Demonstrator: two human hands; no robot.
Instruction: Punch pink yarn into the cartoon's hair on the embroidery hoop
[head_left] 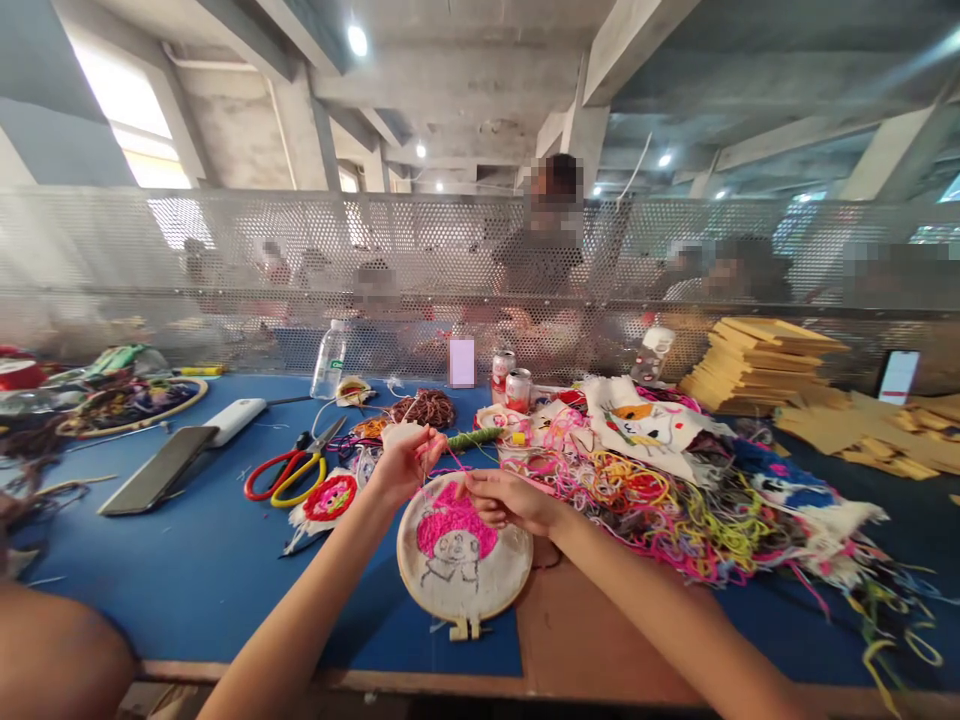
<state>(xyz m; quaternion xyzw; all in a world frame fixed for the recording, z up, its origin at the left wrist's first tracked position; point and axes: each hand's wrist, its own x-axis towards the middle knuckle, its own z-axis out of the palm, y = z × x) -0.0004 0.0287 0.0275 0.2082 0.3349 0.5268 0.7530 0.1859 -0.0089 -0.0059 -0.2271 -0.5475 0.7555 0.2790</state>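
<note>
Thread above a hoop

At far left, a ring of tangled yarn lies on the blue-covered counter. Next come a dark phone, a white power bank at its far end, and scissors with red and yellow handles. A bottle stands behind these. The left hand pinches the pink thread. Below both hands, near the counter's front edge, sits the hoop, its cloth partly filled with pink stitches. The right hand bends its fingers together at the hoop's upper right; I cannot tell whether they grip the strand. Beyond are two cans, a yarn heap and a stack of yellow-brown sheets.
</note>
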